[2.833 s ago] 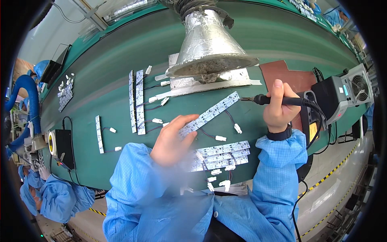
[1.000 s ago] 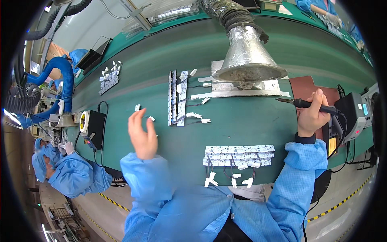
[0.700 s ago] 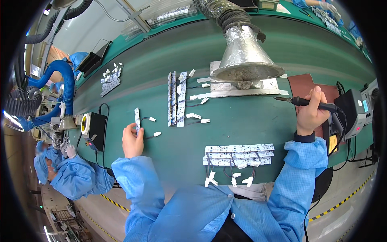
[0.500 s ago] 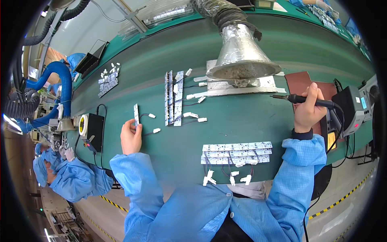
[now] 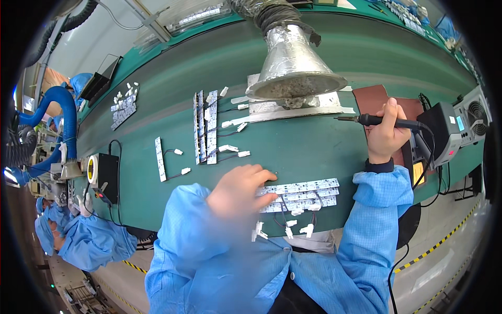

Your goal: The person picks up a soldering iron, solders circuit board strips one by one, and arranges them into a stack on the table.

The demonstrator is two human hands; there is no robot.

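**Three strips at the near edge, left hand on their left end**

Three white LED strips (image 5: 299,194) lie stacked side by side at the near edge of the green surface (image 5: 157,94), their long axis running left to right along that edge, with short wires and white connectors trailing off toward the person. The left hand (image 5: 238,189) rests on the left end of this group, fingers spread flat and pressing down rather than closed around anything; it is clearly the nearer hand.

Further left, one single strip (image 5: 159,158) lies alone, long axis pointing from near edge to far edge. Beyond the left hand, toward the middle of the surface, another group of strips (image 5: 205,127), about three, lies with the same near-to-far axis. A heap of small white parts (image 5: 124,105) sits toward the far left corner.

At the middle far side hangs one silver fume hood (image 5: 296,73). To the right, well apart from the near strips, the right hand (image 5: 386,135) is closed around one soldering iron (image 5: 377,121), its tip pointing left. One soldering station (image 5: 442,133) stands at the right edge.
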